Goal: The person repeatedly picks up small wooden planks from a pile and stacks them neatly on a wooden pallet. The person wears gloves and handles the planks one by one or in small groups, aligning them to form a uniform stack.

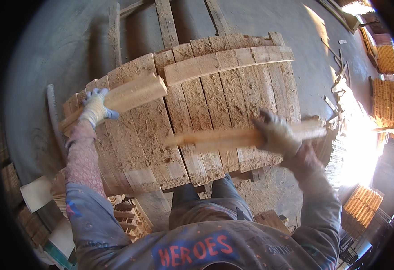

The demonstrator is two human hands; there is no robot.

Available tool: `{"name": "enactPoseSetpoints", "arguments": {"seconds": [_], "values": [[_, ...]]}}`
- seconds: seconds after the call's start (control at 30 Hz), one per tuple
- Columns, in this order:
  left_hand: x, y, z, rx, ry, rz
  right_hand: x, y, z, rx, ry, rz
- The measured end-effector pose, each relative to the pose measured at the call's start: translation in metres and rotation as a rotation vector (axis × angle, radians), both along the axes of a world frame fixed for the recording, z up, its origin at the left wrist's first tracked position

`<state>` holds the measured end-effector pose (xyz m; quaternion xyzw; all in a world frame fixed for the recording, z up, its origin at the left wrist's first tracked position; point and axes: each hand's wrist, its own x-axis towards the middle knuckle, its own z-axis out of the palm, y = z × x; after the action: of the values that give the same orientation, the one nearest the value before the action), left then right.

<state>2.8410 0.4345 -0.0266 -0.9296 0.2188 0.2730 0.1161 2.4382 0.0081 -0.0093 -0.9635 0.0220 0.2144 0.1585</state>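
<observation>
A wooden worktable [143, 135] of planks, strewn with sawdust and chips, lies before me. My left hand [95, 108], in a pale work glove, spans a thick wooden board [136, 92] at the table's left, its thumb on the near side and its fingers on the far side. Toward the right, my gloved right hand [278, 135] is closed around a long wooden plank [224, 139]. Motion blurs this hand and plank, and the plank points left across the tabletop. Another long board [228, 63] lies along the far side, close to the left board's end.
Bare timber bars [166, 22] extend beyond the table's far edge. Scrap wood [340, 85] litters the floor at right, near stacked slats [338, 155] and bright sunlight. Several wood stacks [389, 103] stand farther right. Wooden pieces [131, 218] are piled below the table at left.
</observation>
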Motion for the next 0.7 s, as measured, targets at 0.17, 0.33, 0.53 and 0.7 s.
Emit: {"name": "enactPoseSetpoints", "arguments": {"seconds": [0.17, 0.33, 0.53, 0.7], "values": [[-0.021, 0.048, -0.007, -0.148, -0.006, 0.059, 0.171, -0.042, 0.042, -0.107, 0.148, -0.022], [-0.052, 0.113, 0.034, -0.307, 0.124, 0.259, 0.251, -0.058, -0.007, -0.203, 0.218, 0.024], [-0.136, 0.124, 0.05, -0.25, 0.18, 0.155, 0.273, -0.099, -0.036, 0.394, 0.487, -0.077], [-0.212, 0.098, 0.017, -0.136, 0.103, -0.145, 0.261, -0.046, -0.011, -0.235, 0.489, 0.09]]}}
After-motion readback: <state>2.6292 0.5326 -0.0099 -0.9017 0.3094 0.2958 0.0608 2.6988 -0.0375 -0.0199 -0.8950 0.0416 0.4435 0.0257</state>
